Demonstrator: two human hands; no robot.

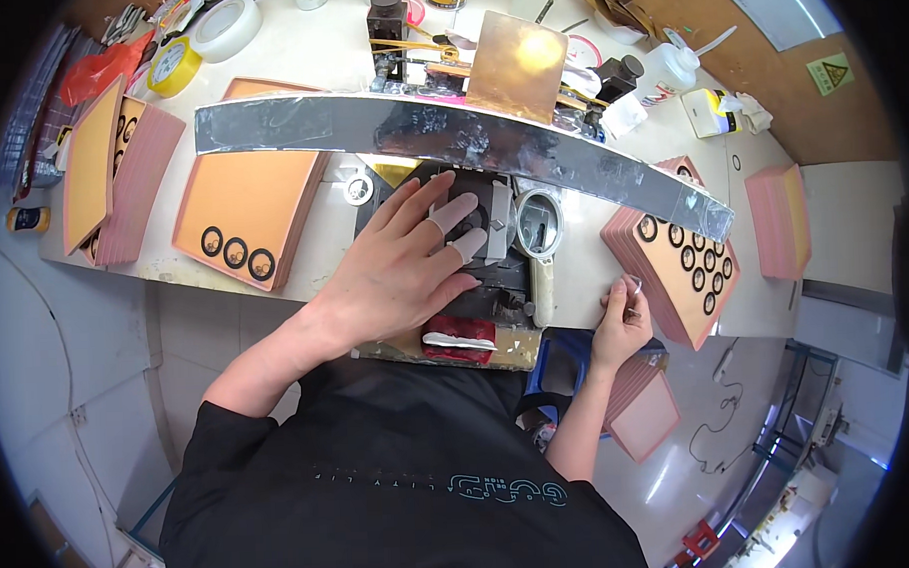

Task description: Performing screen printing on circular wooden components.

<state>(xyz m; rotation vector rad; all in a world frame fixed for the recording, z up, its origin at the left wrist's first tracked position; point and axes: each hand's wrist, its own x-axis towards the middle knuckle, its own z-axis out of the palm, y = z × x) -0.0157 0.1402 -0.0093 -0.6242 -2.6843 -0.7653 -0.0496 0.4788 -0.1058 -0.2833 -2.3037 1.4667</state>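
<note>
White workbench (580, 292) — crowded with pink trays (246, 199) — above pale floor (681, 476).

Rings (262, 278) are black, trays (246, 196) orange edged pink

Across the chest of a black shirt (353, 528), teal lettering (509, 487) is being displayed: a large stylised group is being accompanied by tiny characters, and to its left a row of small, widely spaced capitals (381, 476) is being shown. On the brown wall panel (799, 112), a yellow-green sign (832, 74) is being displayed, on which a warning triangle is being flanked by dark characters too small to tell. Blurred print is being carried by a white-and-yellow box (711, 113).
</note>
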